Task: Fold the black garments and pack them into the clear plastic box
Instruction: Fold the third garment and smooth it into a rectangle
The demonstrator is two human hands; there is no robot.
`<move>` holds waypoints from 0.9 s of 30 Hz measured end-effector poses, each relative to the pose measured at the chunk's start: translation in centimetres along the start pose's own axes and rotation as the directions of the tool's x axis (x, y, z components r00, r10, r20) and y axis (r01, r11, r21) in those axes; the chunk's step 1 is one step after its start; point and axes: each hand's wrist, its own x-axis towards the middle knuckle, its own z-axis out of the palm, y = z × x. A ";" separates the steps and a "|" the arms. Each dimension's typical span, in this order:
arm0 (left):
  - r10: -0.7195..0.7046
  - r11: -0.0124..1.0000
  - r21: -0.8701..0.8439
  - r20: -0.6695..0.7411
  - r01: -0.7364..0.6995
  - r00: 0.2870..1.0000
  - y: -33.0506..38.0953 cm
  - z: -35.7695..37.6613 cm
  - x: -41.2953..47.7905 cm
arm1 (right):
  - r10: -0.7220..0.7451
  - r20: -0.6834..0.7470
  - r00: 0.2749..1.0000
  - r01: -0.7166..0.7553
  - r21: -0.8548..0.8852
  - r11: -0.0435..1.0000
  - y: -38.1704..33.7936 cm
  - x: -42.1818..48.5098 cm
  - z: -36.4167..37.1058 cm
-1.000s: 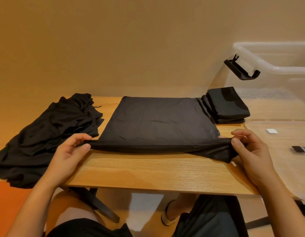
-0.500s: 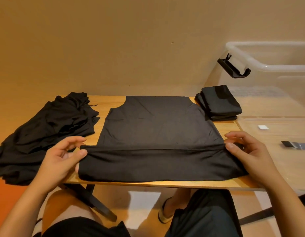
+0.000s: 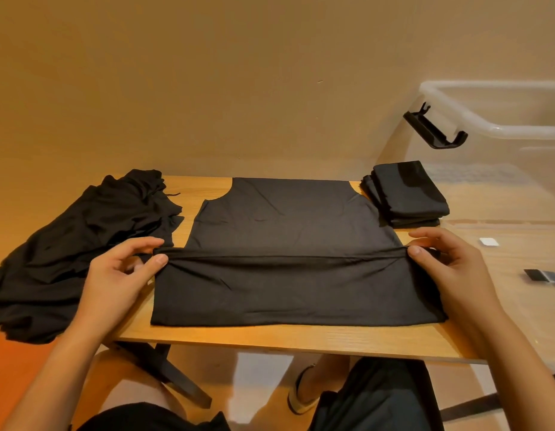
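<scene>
A black sleeveless garment (image 3: 288,225) lies flat on the wooden table (image 3: 270,339), its lower part folded up toward the middle. My left hand (image 3: 120,275) pinches the left end of the folded hem between thumb and fingers. My right hand (image 3: 447,269) pinches the right end of the same hem. A heap of unfolded black garments (image 3: 71,244) sits at the table's left end. A stack of folded black garments (image 3: 407,194) lies at the back right. The clear plastic box (image 3: 500,132) stands at the right.
A black latch clip (image 3: 433,132) hangs on the box's left rim. The clear box lid (image 3: 519,293) lies flat at the right with a black clip and a white tab on it. A wall rises right behind the table. My knees are under the near edge.
The garment's near part has been spread out toward me and its hem carried up to the middle. Both hands moved away from me with the hem.
</scene>
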 end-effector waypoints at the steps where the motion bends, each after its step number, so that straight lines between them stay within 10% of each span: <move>1: -0.002 1.000 0.009 -0.008 0.003 1.000 0.0 0.1 0.4 | -0.004 -0.013 1.000 0.004 -0.015 1.000 0.2 0.5 0.1; 27: -0.018 0.941 0.337 0.059 -0.003 0.998 -2.0 4.7 9.3 | -0.094 0.083 0.992 0.125 -0.716 0.687 2.8 11.1 4.6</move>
